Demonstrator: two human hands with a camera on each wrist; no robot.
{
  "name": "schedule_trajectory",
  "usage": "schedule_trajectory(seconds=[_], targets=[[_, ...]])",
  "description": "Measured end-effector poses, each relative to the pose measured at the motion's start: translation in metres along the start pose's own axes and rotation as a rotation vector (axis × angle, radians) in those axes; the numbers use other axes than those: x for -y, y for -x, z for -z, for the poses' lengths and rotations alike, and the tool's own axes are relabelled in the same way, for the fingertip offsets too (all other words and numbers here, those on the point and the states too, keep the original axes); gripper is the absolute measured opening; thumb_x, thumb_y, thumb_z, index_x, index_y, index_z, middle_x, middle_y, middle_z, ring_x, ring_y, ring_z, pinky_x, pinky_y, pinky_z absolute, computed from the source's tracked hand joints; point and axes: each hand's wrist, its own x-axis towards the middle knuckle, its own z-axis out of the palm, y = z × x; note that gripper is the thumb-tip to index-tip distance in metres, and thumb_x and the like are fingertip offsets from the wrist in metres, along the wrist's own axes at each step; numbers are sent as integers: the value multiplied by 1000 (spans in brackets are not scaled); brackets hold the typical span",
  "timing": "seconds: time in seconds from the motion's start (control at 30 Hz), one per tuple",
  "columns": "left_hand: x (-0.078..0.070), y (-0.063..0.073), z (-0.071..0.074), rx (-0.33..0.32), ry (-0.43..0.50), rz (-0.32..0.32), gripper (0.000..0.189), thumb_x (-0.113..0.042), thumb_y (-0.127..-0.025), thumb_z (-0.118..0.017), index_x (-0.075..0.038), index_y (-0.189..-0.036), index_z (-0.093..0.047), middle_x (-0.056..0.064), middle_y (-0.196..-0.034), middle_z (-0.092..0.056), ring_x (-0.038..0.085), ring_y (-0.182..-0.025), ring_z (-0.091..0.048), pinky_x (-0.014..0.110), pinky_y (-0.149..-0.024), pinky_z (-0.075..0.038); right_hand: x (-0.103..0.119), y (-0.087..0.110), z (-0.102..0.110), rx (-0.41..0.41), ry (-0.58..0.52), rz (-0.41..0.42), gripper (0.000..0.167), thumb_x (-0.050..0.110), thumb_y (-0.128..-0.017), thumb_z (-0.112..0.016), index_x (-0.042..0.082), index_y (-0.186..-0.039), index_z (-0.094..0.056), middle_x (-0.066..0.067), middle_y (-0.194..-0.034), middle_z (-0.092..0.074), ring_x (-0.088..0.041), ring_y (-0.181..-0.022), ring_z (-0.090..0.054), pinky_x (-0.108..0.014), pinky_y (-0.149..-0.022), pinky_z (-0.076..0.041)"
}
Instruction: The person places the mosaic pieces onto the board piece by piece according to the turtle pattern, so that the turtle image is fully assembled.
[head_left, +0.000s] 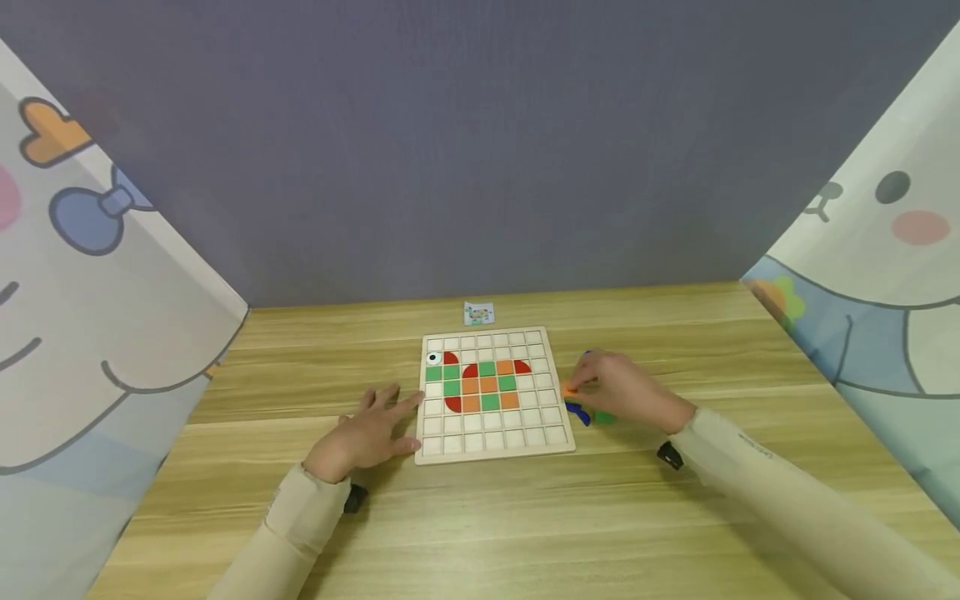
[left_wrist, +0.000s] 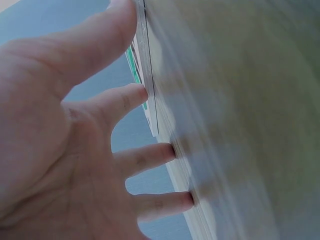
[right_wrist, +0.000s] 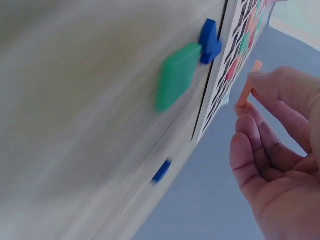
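Observation:
My right hand [head_left: 618,385] is off the right side of a white gridded wooden board [head_left: 534,419]. Its thumb and fingertips pinch a thin orange tile [right_wrist: 246,94], seen edge-on in the right wrist view. My left hand [head_left: 367,433] lies at the board's left side, fingers spread and straight, thumb and index fingertip at the rim. Red, green and orange pieces fill cells in the board's middle and upper left. A round eye piece [head_left: 434,358] sits near the top left corner. Beside the board, under my right hand, lie a green tile [right_wrist: 179,77] and blue pieces [right_wrist: 210,44].
A small picture card [head_left: 478,313] lies behind the board, near the grey back wall [head_left: 480,167]. One more blue piece [right_wrist: 161,171] lies apart from the others on the wooden table [head_left: 480,533]. Cartoon-printed cloths [head_left: 862,350] hang on both sides.

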Motion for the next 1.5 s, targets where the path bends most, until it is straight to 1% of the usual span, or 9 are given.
schedule_trajectory(seconds=[0.17,0.3,0.57,0.73,0.87,1.0,1.13,1.33,1.5], targets=[[-2,-1,0,0,0,-8,72,-41,-89,-63,-25,-150,-29,20,-154,-15,56,-133,-10,81,-84,-19,9,-31,-9,41,-26,48,10,8,-80,-76,10,-90,-77,5,-85,-63,-8,-75,-55,-24,-64,-49],[-4,-1,1,-2,-3,-13,72,-41,-89,-63,-25,-150,-29,20,-154,-15,56,-133,-10,81,-84,-19,12,-47,-15,72,-14,67,11,4,-80,-75,7,-90,-77,2,-86,-64,-10,-76,-56,-24,-65,-49],[-6,-2,1,0,-5,-10,73,-41,-89,-64,-24,-150,-29,20,-154,-15,55,-133,-11,80,-84,-20,16,-59,-19,126,-2,4,9,8,-80,-76,10,-89,-76,4,-86,-60,-9,-76,-53,-27,-68,-48],[-6,-2,1,-1,-9,-15,72,-41,-89,-63,-24,-150,-29,21,-153,-15,56,-133,-11,81,-84,-20,16,-60,-21,129,1,2,9,7,-80,-76,10,-89,-76,4,-86,-60,-9,-76,-53,-26,-68,-48],[-5,-2,1,-3,-13,-10,72,-41,-89,-63,-25,-150,-29,20,-154,-15,55,-133,-11,80,-84,-20,16,-59,-23,121,8,18,9,5,-80,-76,8,-88,-76,3,-85,-59,-10,-76,-53,-24,-67,-48],[-5,-3,1,-3,-18,-11,72,-41,-89,-63,-24,-150,-29,20,-154,-15,56,-133,-11,80,-84,-20,16,-58,-26,110,47,53,9,6,-80,-76,9,-88,-76,3,-85,-58,-10,-76,-52,-22,-65,-48],[-5,-2,1,3,-15,-8,71,-41,-89,-63,-24,-150,-29,20,-154,-15,56,-133,-11,80,-84,-20,15,-51,-21,99,56,71,12,7,-82,-74,8,-93,-75,2,-90,-59,-14,-81,-53,-26,-69,-48],[-5,0,2,11,-12,-5,71,-42,-90,-62,-23,-150,-29,21,-154,-14,56,-132,-11,80,-84,-20,8,-26,-2,54,15,38,22,5,-82,-73,4,-104,-72,-1,-104,-60,-20,-94,-55,-33,-76,-50],[-3,1,2,16,0,1,72,-41,-89,-62,-24,-151,-28,21,-154,-13,56,-133,-9,80,-84,-20,-2,1,7,38,42,32,22,7,-80,-75,3,-101,-73,-5,-107,-62,-24,-99,-57,-38,-80,-50]])
